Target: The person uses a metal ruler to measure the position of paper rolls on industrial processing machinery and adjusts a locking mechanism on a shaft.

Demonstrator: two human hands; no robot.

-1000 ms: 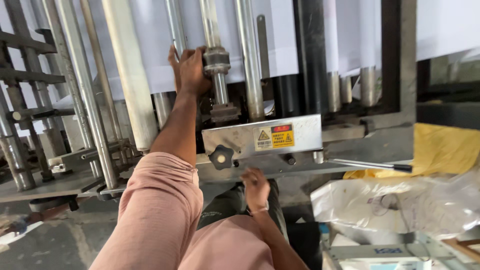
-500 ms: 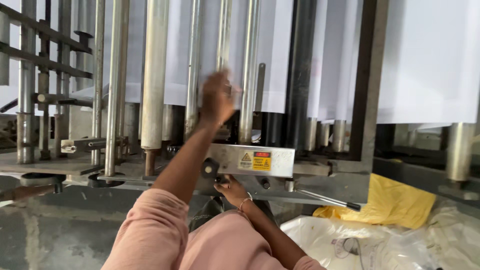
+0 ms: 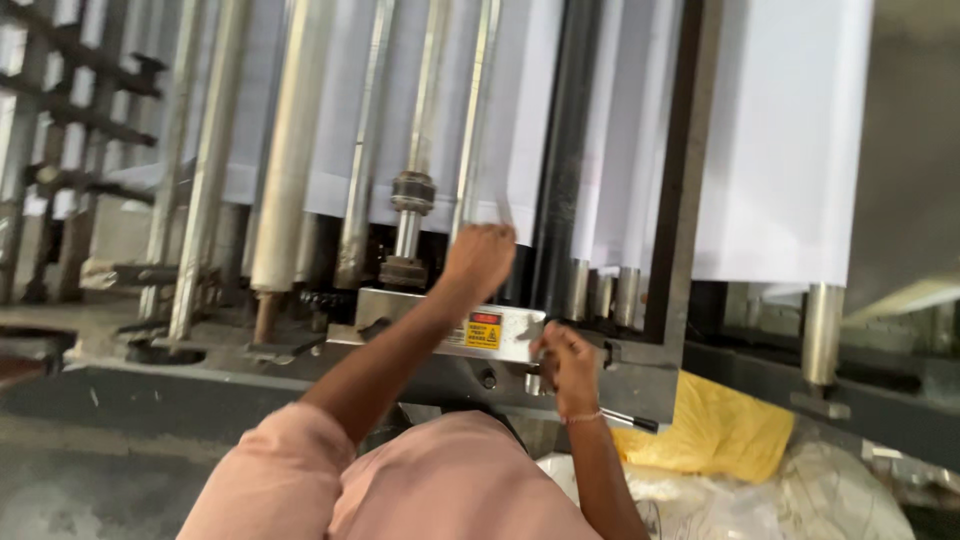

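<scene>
My left hand [image 3: 480, 260] reaches up to the lower edge of a white sheet [image 3: 530, 120] that hangs between upright steel rollers, with its fingers bunched on that edge. My right hand [image 3: 565, 360], a bracelet on its wrist, grips the right end of a shiny metal plate [image 3: 420, 315] that carries a yellow and red warning label [image 3: 484, 331]. Just left of my left hand stands a thin shaft with a dark metal collar [image 3: 412, 192]. My pink sleeves fill the bottom of the view.
More white sheets [image 3: 785, 140] hang at the right behind a dark frame post [image 3: 680, 200]. A black-tipped rod [image 3: 632, 422] sticks out under the plate. A yellow bag [image 3: 715, 425] and clear plastic bags [image 3: 800, 500] lie at the lower right. Steel rollers [image 3: 290, 150] stand at the left.
My left hand has dropped from high on the rollers to the sheet's lower edge. My right hand has come up from under the plate to its right end. My view has shifted left and closer.
</scene>
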